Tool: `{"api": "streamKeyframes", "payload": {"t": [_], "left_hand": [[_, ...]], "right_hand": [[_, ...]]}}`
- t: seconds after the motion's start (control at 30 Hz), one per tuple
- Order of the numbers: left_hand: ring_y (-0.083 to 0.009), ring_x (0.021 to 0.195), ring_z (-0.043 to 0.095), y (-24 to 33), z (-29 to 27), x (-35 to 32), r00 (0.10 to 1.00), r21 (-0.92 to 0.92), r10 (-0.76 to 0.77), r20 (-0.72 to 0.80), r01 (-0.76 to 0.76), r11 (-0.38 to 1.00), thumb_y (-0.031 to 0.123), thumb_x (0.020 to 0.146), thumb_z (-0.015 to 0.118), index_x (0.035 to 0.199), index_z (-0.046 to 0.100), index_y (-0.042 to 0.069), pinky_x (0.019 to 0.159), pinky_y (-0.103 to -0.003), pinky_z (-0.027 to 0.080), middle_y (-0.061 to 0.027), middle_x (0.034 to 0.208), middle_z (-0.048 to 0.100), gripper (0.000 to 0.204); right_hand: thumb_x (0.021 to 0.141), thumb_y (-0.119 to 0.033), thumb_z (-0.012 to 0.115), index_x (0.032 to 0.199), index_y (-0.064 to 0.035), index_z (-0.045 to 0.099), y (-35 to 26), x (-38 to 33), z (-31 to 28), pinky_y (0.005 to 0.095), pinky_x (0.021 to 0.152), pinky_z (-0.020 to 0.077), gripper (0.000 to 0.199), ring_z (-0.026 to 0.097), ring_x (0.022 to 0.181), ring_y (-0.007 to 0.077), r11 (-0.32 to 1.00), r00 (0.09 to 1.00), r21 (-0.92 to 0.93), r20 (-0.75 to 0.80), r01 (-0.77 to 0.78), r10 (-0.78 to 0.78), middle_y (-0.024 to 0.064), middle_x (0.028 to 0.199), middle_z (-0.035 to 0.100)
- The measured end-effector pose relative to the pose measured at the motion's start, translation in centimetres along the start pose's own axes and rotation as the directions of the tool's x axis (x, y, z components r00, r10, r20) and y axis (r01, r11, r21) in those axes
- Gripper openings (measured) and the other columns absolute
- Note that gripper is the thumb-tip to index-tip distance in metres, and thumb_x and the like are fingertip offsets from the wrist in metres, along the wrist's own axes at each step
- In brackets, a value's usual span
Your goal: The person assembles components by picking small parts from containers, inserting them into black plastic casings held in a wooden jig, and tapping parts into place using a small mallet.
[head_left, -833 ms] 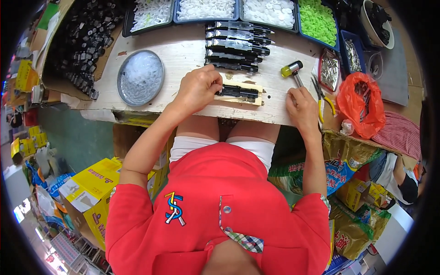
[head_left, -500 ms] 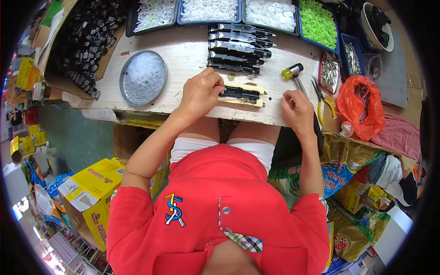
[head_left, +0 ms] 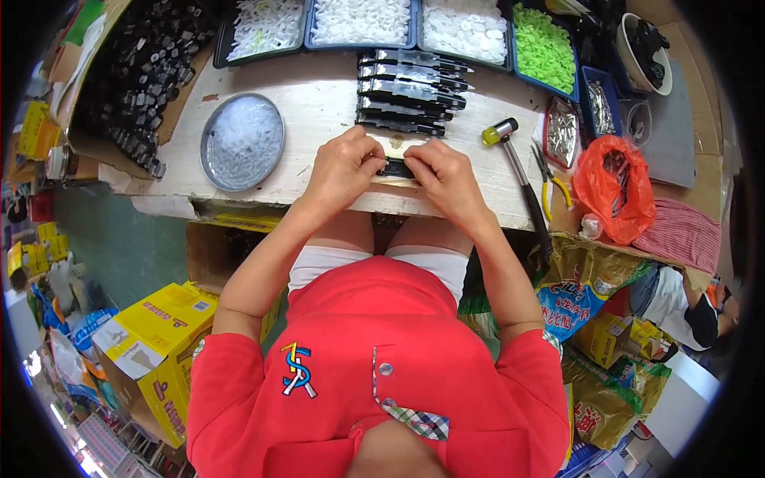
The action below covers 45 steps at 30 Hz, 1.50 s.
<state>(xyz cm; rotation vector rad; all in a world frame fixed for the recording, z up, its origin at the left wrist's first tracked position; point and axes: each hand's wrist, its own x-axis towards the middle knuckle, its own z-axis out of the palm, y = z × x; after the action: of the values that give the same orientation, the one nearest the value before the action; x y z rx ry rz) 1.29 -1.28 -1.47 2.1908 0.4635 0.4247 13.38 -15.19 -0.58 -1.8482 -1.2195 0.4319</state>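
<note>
A long black plastic part (head_left: 395,168) lies in a cream-coloured block (head_left: 394,182) near the table's front edge. My left hand (head_left: 343,169) is closed, its thumb and finger pinched at the part's left end. From the right, my right hand (head_left: 448,182) rests over the other end, fingers drawn together on it. Whatever either pinch holds is hidden by the fingers. Just beyond the block lies a row of several similar black assemblies (head_left: 410,94) with clear strips along them.
A round grey dish (head_left: 209,159) with clear small pieces stands left, beside a carton of black parts (head_left: 131,95). Trays of white pieces (head_left: 358,22) and green pieces (head_left: 544,52) line the back. Right are a hammer (head_left: 516,171), pliers (head_left: 548,179) and a red bag (head_left: 594,191).
My right hand has moved left from beside the hammer to the black part's right end. My left hand stays at the left end. The whole view has shifted slightly.
</note>
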Motion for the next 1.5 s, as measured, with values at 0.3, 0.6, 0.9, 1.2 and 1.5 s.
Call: {"api": "streamKeyframes", "payload": {"t": [0.3, 0.6, 0.9, 1.2, 1.5], "left_hand": [[-0.0211, 0.061, 0.055, -0.6, -0.1, 0.0, 1.000, -0.027, 0.006, 0.009, -0.005, 1.000, 0.002, 0.069, 0.066, 0.077, 0.063, 0.003, 0.055, -0.030, 0.042, -0.0081, 0.069, 0.052, 0.009], [-0.0283, 0.065, 0.057, -0.5, -0.2, 0.1, 0.999, -0.051, -0.028, 0.032, 0.030, 0.998, 0.006, 0.069, 0.065, 0.074, 0.063, 0.003, 0.060, -0.037, 0.046, -0.0106, 0.071, 0.055, 0.006], [-0.0249, 0.064, 0.058, -0.8, -0.3, 0.0, 0.997, -0.112, -0.063, 0.050, 0.068, 0.991, 0.006, 0.069, 0.066, 0.074, 0.063, 0.003, 0.059, -0.035, 0.045, -0.0090, 0.070, 0.055, 0.007], [-0.0238, 0.064, 0.057, -1.1, -0.5, 0.2, 0.989, -0.115, -0.074, 0.126, 0.089, 0.989, 0.007, 0.069, 0.066, 0.077, 0.064, 0.002, 0.060, -0.034, 0.045, -0.0091, 0.070, 0.054, 0.009], [-0.0132, 0.063, 0.053, -1.1, -0.8, 0.2, 0.985, -0.103, -0.062, 0.162, 0.080, 0.991, -0.007, 0.069, 0.064, 0.084, 0.063, 0.000, 0.056, -0.026, 0.044, -0.0056, 0.071, 0.049, 0.017]], "right_hand": [[0.077, -0.012, 0.061, 0.081, -0.0055, 0.059, -1.1, 1.0, 0.9, 0.0391, 0.058, 0.0469, 0.008, 0.059, 0.069, 0.0303, 0.972, 0.994, -0.215, 0.082, 0.090, -0.074, 0.0084, 0.080, 0.059], [0.075, -0.009, 0.062, 0.080, -0.0042, 0.059, -0.2, 0.9, 1.9, 0.0342, 0.053, 0.0461, 0.008, 0.058, 0.061, 0.0279, 0.956, 0.989, -0.255, 0.054, 0.144, -0.134, 0.0099, 0.075, 0.058], [0.074, -0.009, 0.059, 0.074, -0.0069, 0.053, -0.5, 0.1, 3.5, 0.0354, 0.047, 0.0442, 0.006, 0.055, 0.052, 0.0235, 0.830, 0.937, -0.489, -0.065, 0.269, -0.343, 0.0071, 0.065, 0.051], [0.073, -0.011, 0.059, 0.076, -0.0068, 0.056, -0.5, 0.7, 2.5, 0.0360, 0.048, 0.0448, 0.006, 0.056, 0.053, 0.0248, 0.835, 0.945, -0.455, 0.051, 0.310, -0.323, 0.0068, 0.067, 0.053], [0.072, -0.008, 0.061, 0.080, -0.0063, 0.059, -0.4, 1.4, 2.1, 0.0352, 0.049, 0.0445, 0.009, 0.058, 0.057, 0.0266, 0.901, 0.959, -0.331, 0.083, 0.282, -0.270, 0.0087, 0.070, 0.057]]}}
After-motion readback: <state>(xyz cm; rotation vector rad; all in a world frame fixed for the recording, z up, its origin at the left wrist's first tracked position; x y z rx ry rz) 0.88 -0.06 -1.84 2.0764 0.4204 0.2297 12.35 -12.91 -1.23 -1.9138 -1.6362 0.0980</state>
